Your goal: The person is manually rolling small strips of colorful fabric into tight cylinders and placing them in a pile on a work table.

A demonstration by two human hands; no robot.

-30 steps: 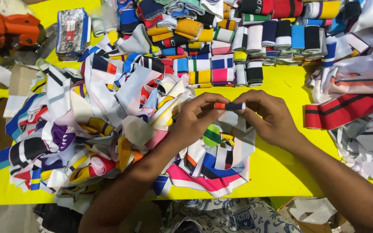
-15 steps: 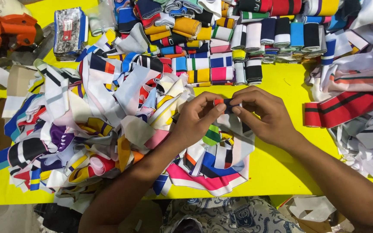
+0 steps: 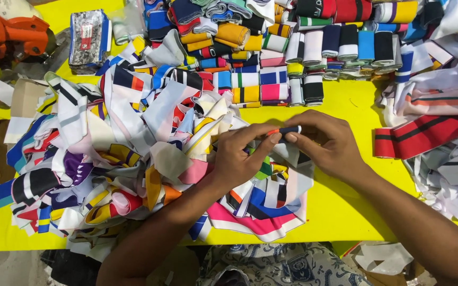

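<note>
A: What's the person holding rn?

B: A small folded fabric strip [image 3: 283, 130], narrow, w/ an orange-red end on the left, dark navy in the middle and a white tip on the right. It's sitting between both hands, just above the mixed heap of cloth pieces.

A: Fingers?

B: Left hand [image 3: 242, 159] is pinching the orange end btwn thumb and forefinger; other fingers are curling under. Right hand [image 3: 328, 143] is pinching the navy/white end, fingertips pressed together on it, palm facing down.

A: And what's lying under them?

B: The cloth pile [image 3: 133, 148], loose collar-like pieces in white, blue, pink, yellow, black stripes, is spreading over the left and centre of the yellow table [image 3: 345, 206]. The strip is hovering over the pile's right edge.

A: Anything else nearby?

B: Rows of rolled ribbed bands [image 3: 303, 47] are lining the far side of the table, many colours. A red band w/ dark stripes [image 3: 425, 139] is lying just right of the right hand. An orange tool [image 3: 11, 34] is sitting at the far left corner.
</note>
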